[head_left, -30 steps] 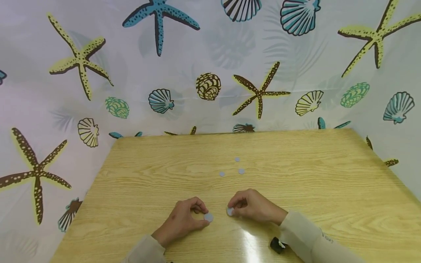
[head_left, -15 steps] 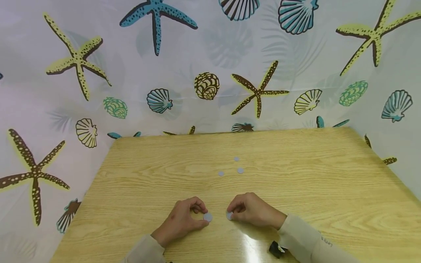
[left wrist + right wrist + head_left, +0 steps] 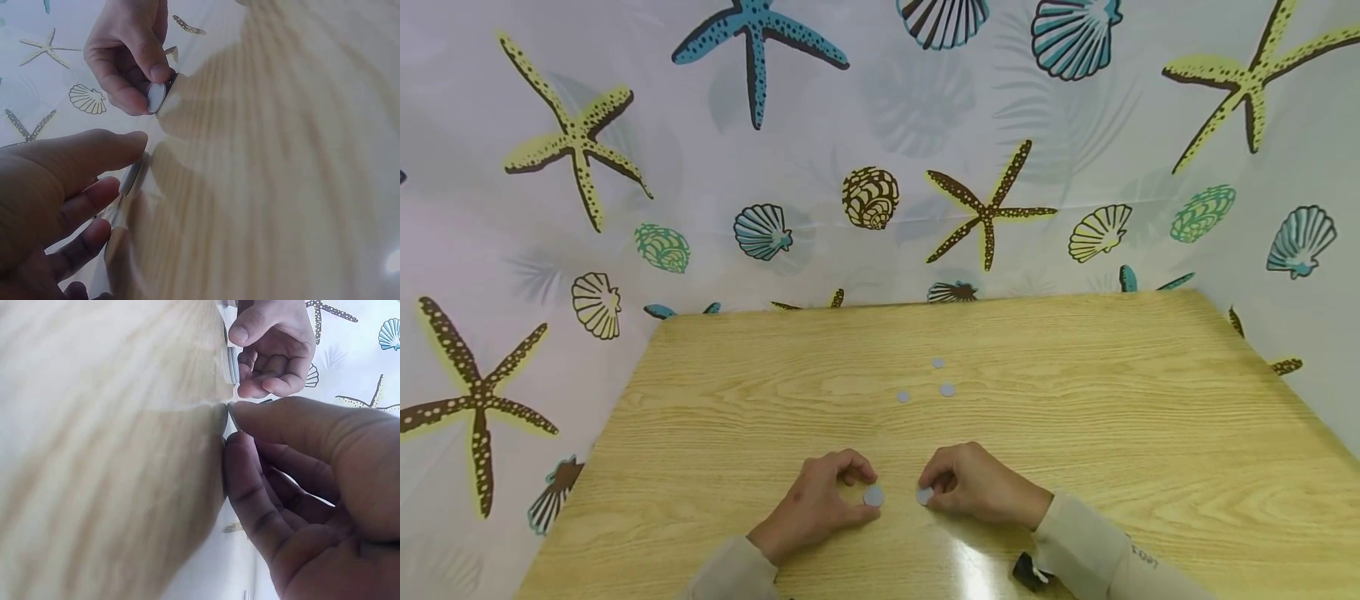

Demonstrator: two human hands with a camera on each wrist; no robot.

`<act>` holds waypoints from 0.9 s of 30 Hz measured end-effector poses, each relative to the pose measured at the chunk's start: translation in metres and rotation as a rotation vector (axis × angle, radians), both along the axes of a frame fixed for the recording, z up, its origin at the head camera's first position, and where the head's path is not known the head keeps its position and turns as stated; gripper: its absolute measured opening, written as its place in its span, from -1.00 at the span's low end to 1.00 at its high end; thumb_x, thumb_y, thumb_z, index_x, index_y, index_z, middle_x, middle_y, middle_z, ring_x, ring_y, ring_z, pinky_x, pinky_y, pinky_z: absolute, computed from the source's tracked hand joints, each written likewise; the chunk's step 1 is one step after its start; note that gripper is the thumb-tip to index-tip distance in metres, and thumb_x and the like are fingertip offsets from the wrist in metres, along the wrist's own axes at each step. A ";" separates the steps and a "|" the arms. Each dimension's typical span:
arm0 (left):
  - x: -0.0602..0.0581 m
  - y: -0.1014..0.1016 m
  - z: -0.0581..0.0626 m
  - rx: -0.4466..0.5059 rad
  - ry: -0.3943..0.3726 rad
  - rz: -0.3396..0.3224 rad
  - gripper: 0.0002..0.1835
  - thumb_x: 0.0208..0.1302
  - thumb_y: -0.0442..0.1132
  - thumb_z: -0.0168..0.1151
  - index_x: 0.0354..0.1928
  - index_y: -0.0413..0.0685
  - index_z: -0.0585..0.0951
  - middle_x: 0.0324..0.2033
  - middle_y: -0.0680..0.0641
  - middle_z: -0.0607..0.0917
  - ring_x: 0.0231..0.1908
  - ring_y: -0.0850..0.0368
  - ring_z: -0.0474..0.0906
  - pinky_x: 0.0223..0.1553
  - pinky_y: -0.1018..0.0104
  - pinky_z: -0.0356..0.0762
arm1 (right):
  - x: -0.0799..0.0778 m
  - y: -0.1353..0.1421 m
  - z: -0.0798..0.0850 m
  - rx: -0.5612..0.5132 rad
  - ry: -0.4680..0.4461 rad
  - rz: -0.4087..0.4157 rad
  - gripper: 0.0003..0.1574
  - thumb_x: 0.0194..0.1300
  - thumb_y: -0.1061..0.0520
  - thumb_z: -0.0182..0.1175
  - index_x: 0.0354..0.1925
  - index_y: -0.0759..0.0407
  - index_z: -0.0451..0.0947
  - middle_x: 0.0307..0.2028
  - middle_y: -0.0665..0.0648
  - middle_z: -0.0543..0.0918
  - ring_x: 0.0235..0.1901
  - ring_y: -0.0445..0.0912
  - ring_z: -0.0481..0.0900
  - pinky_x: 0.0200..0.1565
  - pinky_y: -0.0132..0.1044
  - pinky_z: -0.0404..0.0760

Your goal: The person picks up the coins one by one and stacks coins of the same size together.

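My left hand rests at the table's front middle, its thumb and index finger curled round a small stack of silver-grey coins. In the right wrist view this stack looks flat, with more than one layer. Just to the right, my right hand pinches a silver-grey coin between thumb and fingertips. The left wrist view shows that coin tilted up on its edge, close to the tabletop. A narrow gap separates the two hands.
Farther back on the wood-grain table lie three loose coins, the nearest one leftmost, another coin and the farthest coin. A black object sits by the right sleeve. A shell-patterned cloth hangs behind.
The right hand has come slightly nearer the front edge, and its coin's tilt has altered a little. The left hand stays almost where it was. The loose coins have not moved.
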State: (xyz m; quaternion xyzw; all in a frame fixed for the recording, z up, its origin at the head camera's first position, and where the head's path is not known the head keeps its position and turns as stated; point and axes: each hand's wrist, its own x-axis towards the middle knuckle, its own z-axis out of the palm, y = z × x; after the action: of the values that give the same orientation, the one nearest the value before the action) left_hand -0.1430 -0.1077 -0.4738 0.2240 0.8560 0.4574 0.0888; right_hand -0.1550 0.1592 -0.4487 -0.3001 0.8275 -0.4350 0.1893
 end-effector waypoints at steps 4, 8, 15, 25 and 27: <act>-0.001 0.005 -0.001 -0.004 0.003 -0.003 -0.62 0.03 -0.13 0.59 -0.13 0.06 0.64 -0.17 0.18 0.72 -0.09 0.19 0.55 0.11 0.08 0.42 | 0.001 0.000 0.000 0.009 0.029 0.007 -0.89 0.22 0.33 0.38 -0.23 0.31 0.70 -0.27 0.02 0.68 -0.35 -0.32 0.55 -0.24 -0.42 0.61; -0.002 0.013 -0.001 -0.020 0.009 -0.009 -0.65 0.01 -0.10 0.60 -0.17 0.12 0.66 -0.20 0.26 0.71 -0.10 0.23 0.52 0.16 -0.11 0.21 | 0.001 0.000 0.000 0.023 0.055 0.012 -0.89 0.21 0.33 0.38 -0.24 0.30 0.70 -0.28 0.00 0.68 -0.36 -0.33 0.54 -0.26 -0.41 0.60; -0.002 0.022 0.000 -0.042 0.034 -0.006 -0.73 0.00 -0.11 0.60 -0.26 0.20 0.69 -0.23 0.33 0.70 -0.15 0.25 0.46 0.00 0.07 0.17 | 0.001 -0.001 0.001 0.035 0.095 0.009 -0.90 0.20 0.36 0.38 -0.26 0.31 0.71 -0.30 0.01 0.69 -0.39 -0.35 0.54 -0.30 -0.42 0.60; -0.005 0.032 -0.001 -0.039 0.055 -0.048 -0.75 0.01 -0.12 0.59 -0.27 0.14 0.71 -0.22 0.31 0.71 -0.16 0.29 0.45 0.02 0.05 0.15 | 0.002 0.000 0.001 0.039 0.089 0.003 -0.91 0.20 0.37 0.38 -0.27 0.28 0.71 -0.31 0.03 0.71 -0.40 -0.35 0.55 -0.30 -0.43 0.60; -0.005 0.034 -0.001 -0.032 0.056 -0.066 -0.75 0.02 -0.12 0.58 -0.25 0.10 0.71 -0.22 0.29 0.72 -0.15 0.29 0.46 0.03 0.04 0.15 | 0.002 0.000 0.001 0.035 0.087 0.003 -0.91 0.20 0.37 0.38 -0.28 0.28 0.71 -0.31 0.03 0.71 -0.40 -0.35 0.56 -0.30 -0.43 0.60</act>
State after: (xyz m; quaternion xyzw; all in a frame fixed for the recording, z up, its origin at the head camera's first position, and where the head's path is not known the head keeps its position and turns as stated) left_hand -0.1480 -0.0738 -0.4747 0.2637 0.8576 0.4337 0.0834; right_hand -0.1525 0.1591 -0.4474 -0.3167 0.8421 -0.4066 0.1589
